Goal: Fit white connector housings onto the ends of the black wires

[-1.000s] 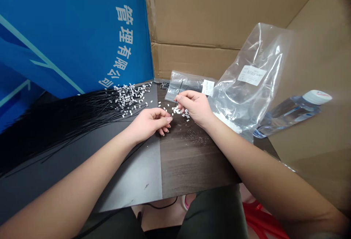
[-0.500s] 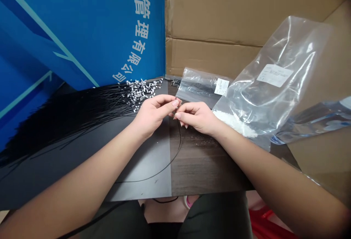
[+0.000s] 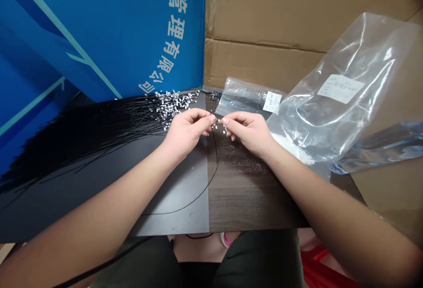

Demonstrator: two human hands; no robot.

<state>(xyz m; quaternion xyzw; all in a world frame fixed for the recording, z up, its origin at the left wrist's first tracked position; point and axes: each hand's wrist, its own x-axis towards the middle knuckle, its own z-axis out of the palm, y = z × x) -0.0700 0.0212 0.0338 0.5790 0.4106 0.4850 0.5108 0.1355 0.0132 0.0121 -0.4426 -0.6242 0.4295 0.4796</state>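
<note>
Two bare hands meet at the centre of the head view. The left hand curls its fingers, with thumb and forefinger pressed together at the tips. The right hand mirrors it from the other side, its fingertips almost touching the left's. A thin black wire rises to this double pinch, and a small white piece sits just at the right fingertips; which hand holds which is too small to tell. Below the pinch, the wire drops and bows toward 7 o'clock across a grey mat, which lies on a dark wood-grain table.

At 9 o'clock, a dense bundle of black wires fans across the mat, and a heap of white pieces crowds its far end at 10 o'clock. At 1 o'clock, a small clear plastic bag with a white label holds dark wires. At 2 o'clock, a larger clear plastic bag with a printed label has a white mass gathered low inside it. A clear plastic bottle lies on its side at 3 o'clock, against a cardboard sheet and a blue printed board.
</note>
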